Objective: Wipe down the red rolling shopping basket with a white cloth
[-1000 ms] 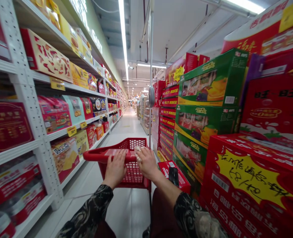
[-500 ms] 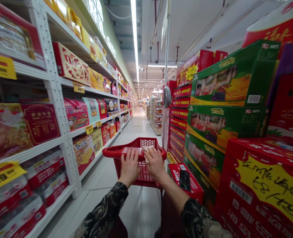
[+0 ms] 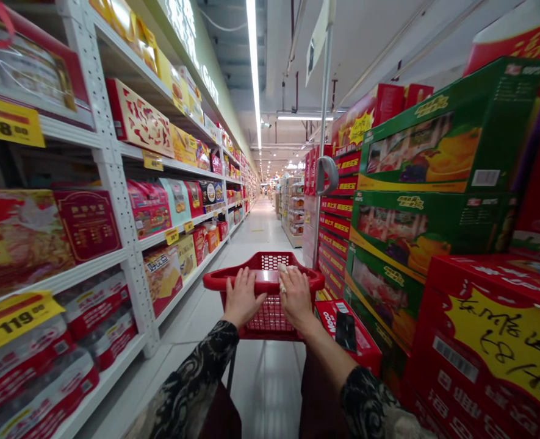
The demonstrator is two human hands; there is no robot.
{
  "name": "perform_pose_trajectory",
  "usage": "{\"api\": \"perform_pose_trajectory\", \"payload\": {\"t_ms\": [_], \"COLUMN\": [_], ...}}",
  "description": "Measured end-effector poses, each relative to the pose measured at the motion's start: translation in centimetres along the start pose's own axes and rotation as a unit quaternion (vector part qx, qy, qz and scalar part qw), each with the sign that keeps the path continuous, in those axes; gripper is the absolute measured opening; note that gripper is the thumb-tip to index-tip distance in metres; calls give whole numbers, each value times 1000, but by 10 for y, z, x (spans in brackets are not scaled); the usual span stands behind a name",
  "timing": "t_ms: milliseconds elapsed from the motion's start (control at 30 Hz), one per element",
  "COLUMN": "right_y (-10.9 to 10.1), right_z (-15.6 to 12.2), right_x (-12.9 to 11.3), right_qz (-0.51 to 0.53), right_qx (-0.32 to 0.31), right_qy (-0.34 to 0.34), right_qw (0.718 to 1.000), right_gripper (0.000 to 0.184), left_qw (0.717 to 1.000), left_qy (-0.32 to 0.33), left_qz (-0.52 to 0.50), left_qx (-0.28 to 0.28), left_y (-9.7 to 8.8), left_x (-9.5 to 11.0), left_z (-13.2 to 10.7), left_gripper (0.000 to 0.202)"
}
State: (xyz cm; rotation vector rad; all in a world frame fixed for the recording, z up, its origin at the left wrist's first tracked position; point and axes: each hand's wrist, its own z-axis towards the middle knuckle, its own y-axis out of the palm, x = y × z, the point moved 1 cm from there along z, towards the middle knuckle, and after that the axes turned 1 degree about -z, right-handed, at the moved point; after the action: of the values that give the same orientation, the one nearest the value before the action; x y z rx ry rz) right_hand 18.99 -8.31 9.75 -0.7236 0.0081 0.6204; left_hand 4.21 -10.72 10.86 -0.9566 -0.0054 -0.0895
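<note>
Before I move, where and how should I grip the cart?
Take the cart by its red handle, probably best from the near side, palms down. It runs crosswise at the near end, facing you, and leaves room for both hands. Your left hand and right hand lie near its middle; bare stretches show outside each, so a wider hold may steer more steadily.

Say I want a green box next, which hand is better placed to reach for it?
Your right hand, most likely. Both hands are on the cart handle, but the green boxes stand on your right; your left hand is farther away and would have to cross over.
</note>
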Motion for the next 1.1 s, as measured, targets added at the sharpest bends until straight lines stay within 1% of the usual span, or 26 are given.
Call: {"api": "perform_pose_trajectory", "payload": {"t_ms": [33,100,200,233,300,400,500,567,633,667,700,800,867,967,1033,1100], "right_y": [3,7,4,1,-3,-3,0,-1,-3,-4,-5,-7,-5,0,2,2], "right_z": [0,0,-1,-1,-1,1,6,9,10,9,8,3,-1,-4,-3,3], "right_x": [-3,-5,4,7,8,-7,-26,-29,-21,-15,-7,15,26,36,39,40], "right_qz": [3,7,7,5,-2,1,32,65,105,125,144,166,137,83,86,107], "right_qx": [-5,-18,-32,-30,-15,-2,-16,-34,-47,-50,-48,-14,22,51,60,53], "right_qy": [-6,-24,-47,-44,-18,12,-11,-26,-28,-28,-28,-24,-7,2,-5,-11], "right_qw": [1000,1000,998,999,1000,1000,999,997,993,991,988,986,990,995,995,993], "right_gripper": [43,45,48,49,48,49,59,62,62,62,62,62,58,48,44,40], "left_qw": [1000,1000,999,999,999,1000,1000,999,996,994,992,985,985,987,983,979], "left_qy": [-9,-6,0,1,-3,-12,-18,-14,16,43,73,134,146,149,171,195], "left_qz": [1,7,20,24,28,25,-1,-36,-70,-84,-94,-105,-91,-58,-47,-46], "left_qx": [-11,-27,-31,-31,-27,-13,-8,10,42,51,47,-7,-20,23,43,41], "left_y": [1,0,-3,-4,-5,-6,-8,-13,-19,-22,-23,-22,-17,-9,-4,0], "left_x": [-6,-14,-18,-16,-10,1,7,10,15,18,22,32,38,47,53,52], "left_z": [3,7,6,5,2,-3,-4,-3,0,2,5,11,15,18,21,24], "left_gripper": [55,55,54,54,54,54,52,51,50,49,47,44,44,50,50,44]}}
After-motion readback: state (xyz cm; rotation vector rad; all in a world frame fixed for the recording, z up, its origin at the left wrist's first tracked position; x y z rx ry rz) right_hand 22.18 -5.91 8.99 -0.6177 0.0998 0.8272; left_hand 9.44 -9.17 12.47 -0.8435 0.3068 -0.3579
